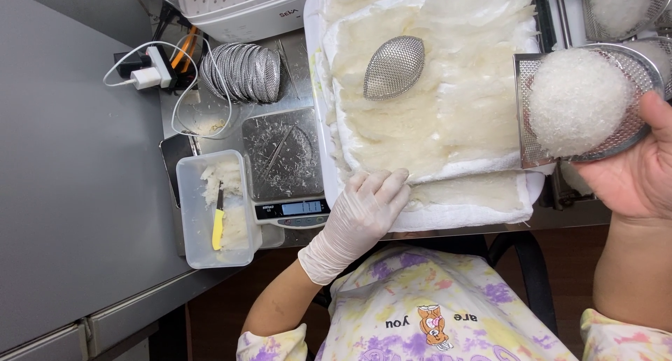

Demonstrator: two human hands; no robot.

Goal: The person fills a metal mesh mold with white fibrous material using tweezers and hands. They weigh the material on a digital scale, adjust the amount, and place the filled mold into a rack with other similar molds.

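Fingers of gloved left hand [360,217] flat on white towel [462,210] — right hand [633,168] gripping mesh mould [584,102], white strands inside.

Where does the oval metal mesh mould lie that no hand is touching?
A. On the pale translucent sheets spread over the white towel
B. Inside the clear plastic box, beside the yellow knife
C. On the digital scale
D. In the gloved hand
A: the oval mesh mould lies alone on the pale sheets covering the white towel, away from both hands.

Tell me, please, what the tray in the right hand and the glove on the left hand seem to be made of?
The tray looks like perforated steel: shiny grey, fine holes. The glove seems thin latex or vinyl: whitish, wrinkled, slightly see-through.
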